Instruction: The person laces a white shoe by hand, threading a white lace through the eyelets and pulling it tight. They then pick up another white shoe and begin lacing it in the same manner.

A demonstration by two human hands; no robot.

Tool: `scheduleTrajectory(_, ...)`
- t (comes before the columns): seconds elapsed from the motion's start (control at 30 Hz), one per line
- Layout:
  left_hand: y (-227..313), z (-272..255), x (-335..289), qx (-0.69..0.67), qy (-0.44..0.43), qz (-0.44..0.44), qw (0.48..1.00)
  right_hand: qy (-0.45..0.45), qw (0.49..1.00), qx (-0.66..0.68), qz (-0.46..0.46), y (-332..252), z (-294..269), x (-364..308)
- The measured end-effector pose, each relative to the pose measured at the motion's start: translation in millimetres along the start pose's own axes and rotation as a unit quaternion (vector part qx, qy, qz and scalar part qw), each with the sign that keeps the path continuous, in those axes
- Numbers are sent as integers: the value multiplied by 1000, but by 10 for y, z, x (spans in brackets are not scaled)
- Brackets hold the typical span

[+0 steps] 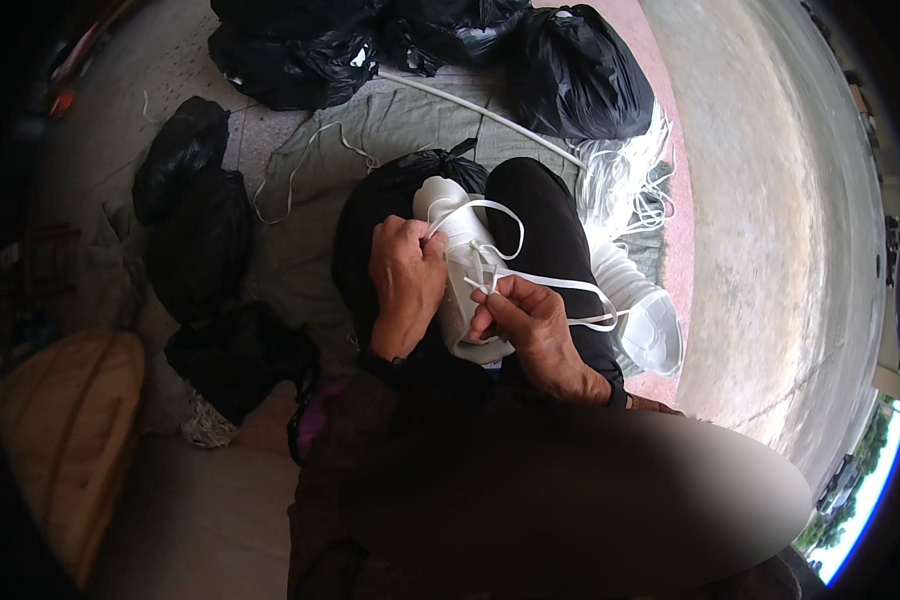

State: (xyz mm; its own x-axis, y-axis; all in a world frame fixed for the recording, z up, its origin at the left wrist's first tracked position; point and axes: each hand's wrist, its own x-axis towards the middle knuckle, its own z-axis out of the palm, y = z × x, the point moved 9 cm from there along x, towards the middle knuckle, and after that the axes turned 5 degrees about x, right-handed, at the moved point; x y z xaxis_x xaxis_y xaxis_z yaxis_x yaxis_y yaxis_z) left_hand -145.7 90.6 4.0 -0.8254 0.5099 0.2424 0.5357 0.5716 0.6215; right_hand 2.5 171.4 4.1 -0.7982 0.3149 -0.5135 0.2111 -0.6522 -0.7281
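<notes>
Shoe of white, low-cut, lace-up make [458, 305] is lying at the clock's centre, on the person's lap, its rounded end pointing nearly to 12 o'clock. The bare left hand [410, 275] is pinching a flat white lace [519, 228] between thumb and forefinger, just beside the shoe at 9 o'clock; its other fingers are curling inward. The bare right hand [525, 325], at about 4 o'clock, is pinching lace near the eyelets, fingertips pressing together. A lace loop is arching between them, and more is trailing toward 4 o'clock. A loose white lace bundle [620, 185] is spreading at 2 o'clock; a shiny black plastic bag [585, 75] is sitting at 1 o'clock, and a long white pole [480, 110] is lying at 12 o'clock.
</notes>
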Motion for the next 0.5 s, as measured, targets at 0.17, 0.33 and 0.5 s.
scheduleTrajectory(0.17,154,179,178,-582,-159,-242,760,1,1000,4,7,-17,-61,-16)
scheduleTrajectory(0.33,1327,-1042,1031,-377,-207,-5,903,-107,968,-210,-87,-102,114,-39)
scheduleTrajectory(0.5,1559,-1250,1124,-248,-79,231,937,-164,895,-372,-184,-180,355,76)
